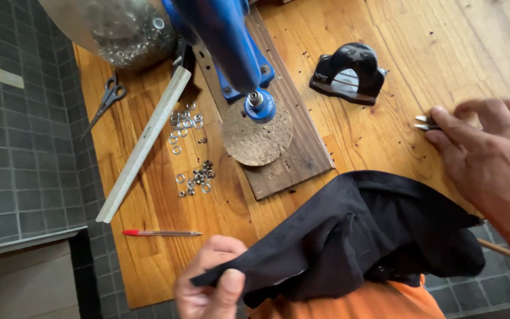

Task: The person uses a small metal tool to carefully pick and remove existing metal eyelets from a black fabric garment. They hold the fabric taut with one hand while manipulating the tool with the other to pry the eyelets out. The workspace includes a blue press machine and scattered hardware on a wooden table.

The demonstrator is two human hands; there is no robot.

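Starting at the far left: grey tiled wall (13,118), then the wooden surface (420,53). Scissors (106,101) near the surface's left edge, blades shut, below a clear bag of metal rings (126,32). Long pale ruler (144,143) lying aslant, from near the press down toward the front left corner. Red pen (160,233) flat near the front edge, just past the ruler's lower end. Loose eyelets and washers (191,150) scattered right of the ruler, in two small clusters. Blue hand press (225,41) bolted to a dark wooden board (299,147), its round die over a cork disc (257,139). Black moulded tool (349,72) further right, well apart from the board.

Left hand (211,283) low at the front edge, thumb and fingers pinched shut on a corner of black fabric (355,236). Fabric bunched in a heap between both hands, draped over the surface's front edge and above something orange (361,304). Right hand (491,159) at the far right, fingertips closed on a small metal tool (425,123) lying on the surface; blurred, so kind of tool not clear.
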